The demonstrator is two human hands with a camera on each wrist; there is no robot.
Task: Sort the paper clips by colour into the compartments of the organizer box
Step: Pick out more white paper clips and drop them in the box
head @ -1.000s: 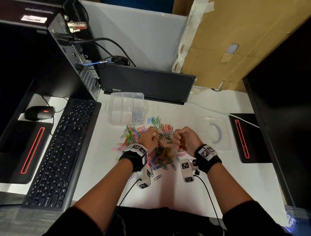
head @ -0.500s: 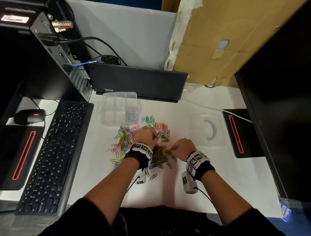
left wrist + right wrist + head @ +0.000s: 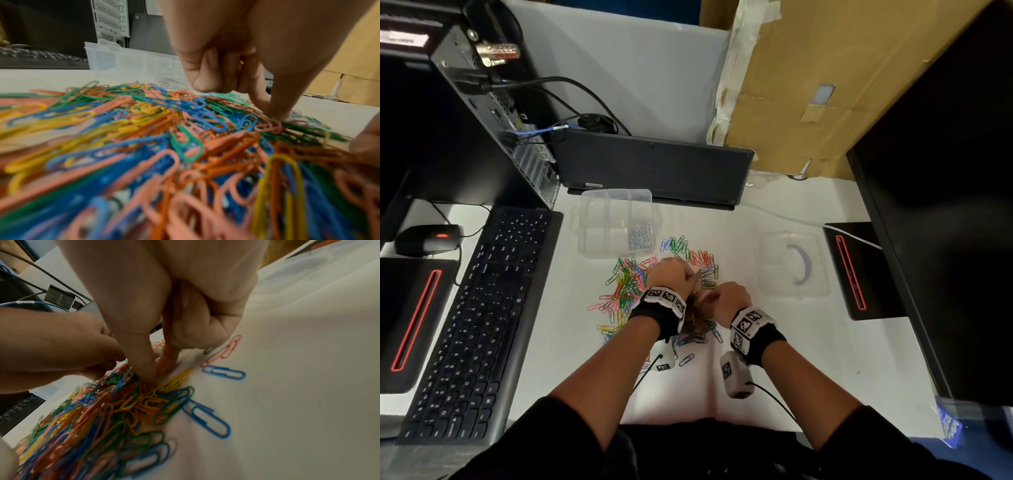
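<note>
— So, what could go wrong here?

— My left hand (image 3: pixel 677 274) and right hand (image 3: pixel 730 298) both dig into the pile of paper clips (image 3: pixel 631 286) on the bench (image 3: pixel 825 342), just in front of the organizer box (image 3: pixel 616 222). The clips hook onto each other. If I pull one up, others of the wrong colour may hang on and land in the wrong compartment.

— What is your grip doing?

— On my right hand, the finger and thumb tips (image 3: pixel 149 369) are pushed together in the pile, maybe on an orange clip. On my left, the fingers curl around something yellow. I cannot tell more.

— Anything in the box?

— Only white clips (image 3: pixel 641 235), in the corner nearest the pile.

— What changed?

— A moment ago my right hand was up beside my left. Now it is lower, nearer my body, poking into the pile's edge.
</note>
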